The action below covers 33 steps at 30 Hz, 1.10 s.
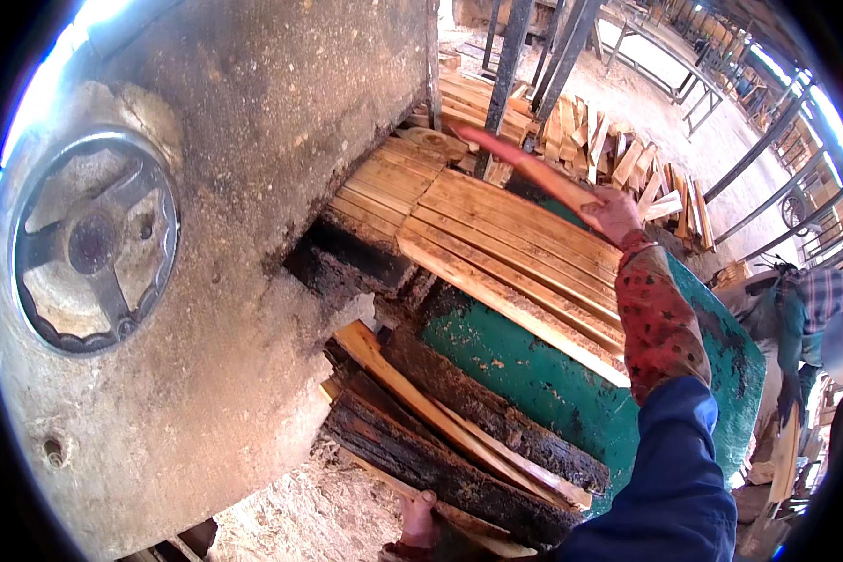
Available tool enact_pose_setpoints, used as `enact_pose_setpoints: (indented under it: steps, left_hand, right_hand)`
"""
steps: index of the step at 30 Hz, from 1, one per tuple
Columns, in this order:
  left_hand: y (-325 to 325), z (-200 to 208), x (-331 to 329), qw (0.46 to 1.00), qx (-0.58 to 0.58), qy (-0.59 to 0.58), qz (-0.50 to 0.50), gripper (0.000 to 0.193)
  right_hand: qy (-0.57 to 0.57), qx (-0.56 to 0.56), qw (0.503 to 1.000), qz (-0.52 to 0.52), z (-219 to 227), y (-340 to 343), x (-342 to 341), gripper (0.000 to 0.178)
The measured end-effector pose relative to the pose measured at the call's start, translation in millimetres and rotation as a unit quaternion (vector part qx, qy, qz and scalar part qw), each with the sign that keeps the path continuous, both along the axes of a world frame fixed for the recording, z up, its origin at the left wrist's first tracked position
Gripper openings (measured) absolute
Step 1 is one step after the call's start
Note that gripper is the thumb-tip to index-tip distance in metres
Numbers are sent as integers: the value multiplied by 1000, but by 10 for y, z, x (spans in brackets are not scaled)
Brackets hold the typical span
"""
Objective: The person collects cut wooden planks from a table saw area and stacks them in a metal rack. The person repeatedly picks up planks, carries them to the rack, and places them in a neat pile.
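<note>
My right hand (613, 214) is closed around the near end of a long wooden slat (525, 167) with a reddish edge. It holds the slat above a row of sawn boards (525, 239) lying side by side on a green metal table (496, 332). At the lower edge my left hand (420, 520) grips a pale wooden strip (389, 478) beside a dark bark-covered slab (421, 454); its fingers are partly hidden. More bark-edged offcuts (440, 412) lie between this slab and the table.
To the left stands a large dusty machine housing (253, 187) with a handwheel (94, 242). Metal posts (506, 75) rise beyond the boards, near a heap of cut wood pieces (628, 159). Another person in a plaid shirt (820, 300) is at the right. Sawdust (281, 510) covers the ground.
</note>
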<state>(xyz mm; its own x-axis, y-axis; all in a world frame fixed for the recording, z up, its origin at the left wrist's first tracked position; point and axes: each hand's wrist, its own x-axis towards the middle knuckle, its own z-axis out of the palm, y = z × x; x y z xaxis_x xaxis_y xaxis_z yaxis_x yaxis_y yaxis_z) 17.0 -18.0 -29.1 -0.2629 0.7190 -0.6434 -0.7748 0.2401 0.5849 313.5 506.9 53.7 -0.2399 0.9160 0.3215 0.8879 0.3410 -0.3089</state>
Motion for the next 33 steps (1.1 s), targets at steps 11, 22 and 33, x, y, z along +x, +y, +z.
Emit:
enact_pose_setpoints:
  steps: [11,22,33]
  left_hand:
    - [-52,-342,-76,998,68,6,3,71]
    - [18,-109,-124,996,84,-34,12,66]
    - [-91,30,-289,995,83,-45,23,53]
  right_hand:
    - [91,-160,976,116,494,-2854,-111,17]
    - [38,-198,957,207,220,-4395,-752,30]
    - [47,-108,970,212,252,-3211,-2151,38]
